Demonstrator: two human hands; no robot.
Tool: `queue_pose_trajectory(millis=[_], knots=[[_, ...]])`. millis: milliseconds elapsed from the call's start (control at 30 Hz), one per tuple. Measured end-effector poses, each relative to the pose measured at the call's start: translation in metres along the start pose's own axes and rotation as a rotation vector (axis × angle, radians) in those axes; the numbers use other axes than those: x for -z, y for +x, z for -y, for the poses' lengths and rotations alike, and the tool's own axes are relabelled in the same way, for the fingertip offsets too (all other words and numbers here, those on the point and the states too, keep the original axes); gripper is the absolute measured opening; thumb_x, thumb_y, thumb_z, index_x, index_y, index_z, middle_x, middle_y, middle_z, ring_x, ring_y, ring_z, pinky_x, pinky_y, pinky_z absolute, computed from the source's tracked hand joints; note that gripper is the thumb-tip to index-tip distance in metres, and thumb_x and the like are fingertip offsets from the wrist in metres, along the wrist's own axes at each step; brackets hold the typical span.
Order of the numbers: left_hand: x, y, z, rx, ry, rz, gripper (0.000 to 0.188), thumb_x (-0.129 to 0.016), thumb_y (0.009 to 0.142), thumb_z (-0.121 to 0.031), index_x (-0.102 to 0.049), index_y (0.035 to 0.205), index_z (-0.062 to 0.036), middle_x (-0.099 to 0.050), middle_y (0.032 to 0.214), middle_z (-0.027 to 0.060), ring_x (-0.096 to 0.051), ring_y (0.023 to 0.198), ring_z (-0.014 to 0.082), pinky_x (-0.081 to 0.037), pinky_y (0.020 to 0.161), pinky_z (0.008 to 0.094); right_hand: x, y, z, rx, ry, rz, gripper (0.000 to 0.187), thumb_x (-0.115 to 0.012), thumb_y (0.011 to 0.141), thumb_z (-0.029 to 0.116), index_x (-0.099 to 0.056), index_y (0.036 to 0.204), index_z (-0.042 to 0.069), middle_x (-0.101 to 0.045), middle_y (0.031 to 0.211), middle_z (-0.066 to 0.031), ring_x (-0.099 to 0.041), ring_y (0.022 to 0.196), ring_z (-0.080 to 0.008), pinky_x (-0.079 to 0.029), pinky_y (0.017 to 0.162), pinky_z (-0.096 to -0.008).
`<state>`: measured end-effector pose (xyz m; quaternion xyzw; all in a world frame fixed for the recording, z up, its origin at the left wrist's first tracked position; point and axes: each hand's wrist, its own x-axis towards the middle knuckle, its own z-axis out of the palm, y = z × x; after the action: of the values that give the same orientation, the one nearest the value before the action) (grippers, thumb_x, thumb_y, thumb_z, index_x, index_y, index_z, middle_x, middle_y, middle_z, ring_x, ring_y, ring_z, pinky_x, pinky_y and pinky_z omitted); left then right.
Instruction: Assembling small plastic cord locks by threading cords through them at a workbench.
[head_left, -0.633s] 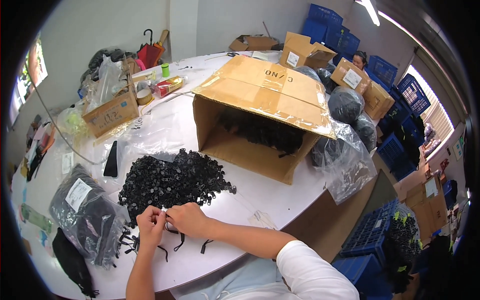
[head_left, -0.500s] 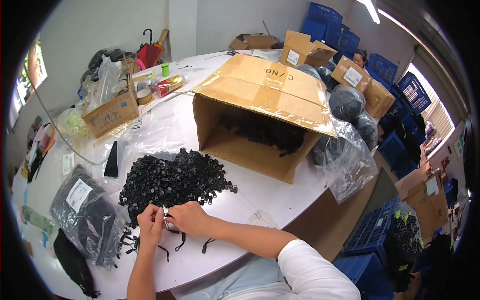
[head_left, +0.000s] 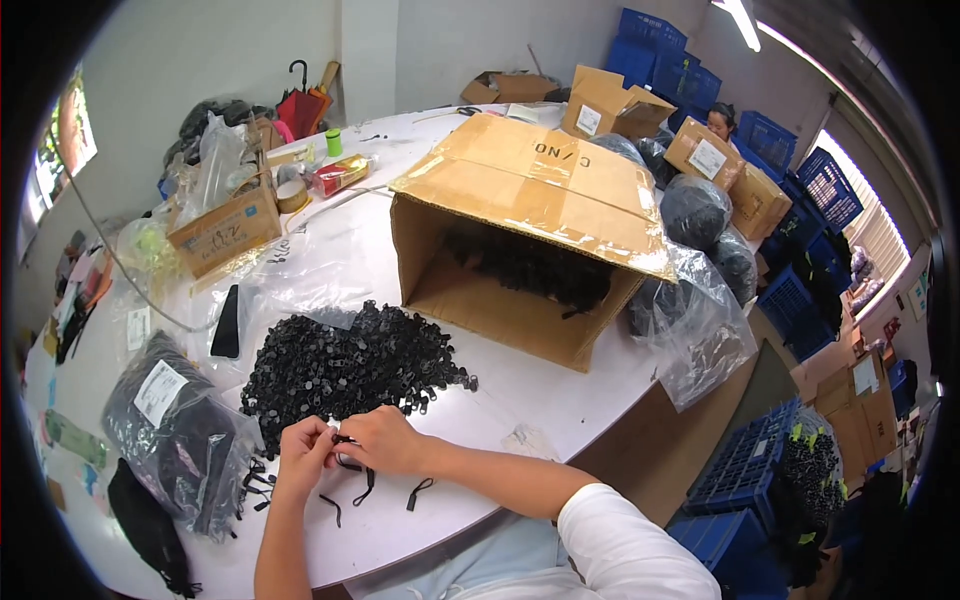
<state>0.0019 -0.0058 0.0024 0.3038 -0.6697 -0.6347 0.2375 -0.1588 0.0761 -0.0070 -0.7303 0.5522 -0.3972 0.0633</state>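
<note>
1. Pale walls [head_left: 250, 45] stand behind a smooth, white, curved-edged tabletop [head_left: 560, 412].
2. The bare left hand [head_left: 303, 457] and bare right hand [head_left: 385, 440] meet near the tabletop's near edge, each grip pinched closed on a small, thin, black cord-like piece [head_left: 343, 439]; some fingertips are hidden.
3. That piece looks very light and limp, so it should bend rather than break. Being so small, it could slip away; a thumb-and-forefinger pinch close to its end seems the surest hold.
4. Beneath and to the right of the hands lie slender black looped cords [head_left: 366, 486]. They look soft, and lifting by the loop should suit them.
5. Just beyond is a heaped mound of small, black, hard-looking zip pullers [head_left: 345, 362]: probably stiff, light and slippery, best nipped singly by the rim.
6. Left of these sits a bulging, clear plastic bag [head_left: 185, 440]; farther right, an open brown cardboard carton [head_left: 540, 175] holds dark material.
</note>
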Motion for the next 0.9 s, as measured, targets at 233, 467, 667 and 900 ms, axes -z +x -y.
queue_pose_trajectory(millis=[233,467,667,900], knots=[[-0.002,0.001,0.006,-0.143,0.171,-0.222,0.024,-0.057,0.092,-0.012,-0.051,0.07,-0.0031,-0.05,0.053,-0.0027,-0.044,0.044,0.0023,-0.032,0.039,0.0194,0.011,0.001,0.003,-0.055,0.108,0.212,0.027,-0.069,0.076,0.029,-0.056,0.075,0.006,-0.063,0.071,-0.0109,-0.061,0.066,-0.0325,-0.047,0.061,-0.0431],[0.0,0.001,0.003,-0.184,0.196,-0.217,0.014,-0.059,0.089,-0.009,-0.065,0.089,0.0036,-0.064,0.073,0.0037,-0.057,0.064,0.0079,-0.046,0.056,0.0217,0.001,0.006,0.001,-0.019,0.194,0.122,0.017,-0.068,0.078,0.019,-0.064,0.086,0.005,-0.062,0.07,-0.0124,-0.062,0.062,-0.0305,-0.048,0.055,-0.0388],[-0.007,0.009,-0.003,-0.083,-0.12,-0.04,0.018,-0.065,0.086,-0.014,-0.068,0.097,0.0005,-0.067,0.084,0.0036,-0.059,0.075,0.0072,-0.047,0.064,0.0219,0.013,0.004,0.004,-0.186,0.326,-0.004,0.011,-0.066,0.08,0.008,-0.066,0.087,0.0,-0.062,0.063,-0.0109,-0.058,0.05,-0.015,-0.045,0.051,-0.0269],[0.001,-0.005,0.014,-0.282,0.008,-0.191,0.011,-0.065,0.085,-0.012,-0.063,0.088,-0.0015,-0.063,0.078,0.0039,-0.057,0.068,0.0092,-0.047,0.061,0.0248,0.009,0.01,0.022,-0.104,0.194,0.137,0.008,-0.066,0.079,0.008,-0.065,0.082,0.001,-0.06,0.063,-0.012,-0.058,0.049,-0.0219,-0.043,0.048,-0.0305]])
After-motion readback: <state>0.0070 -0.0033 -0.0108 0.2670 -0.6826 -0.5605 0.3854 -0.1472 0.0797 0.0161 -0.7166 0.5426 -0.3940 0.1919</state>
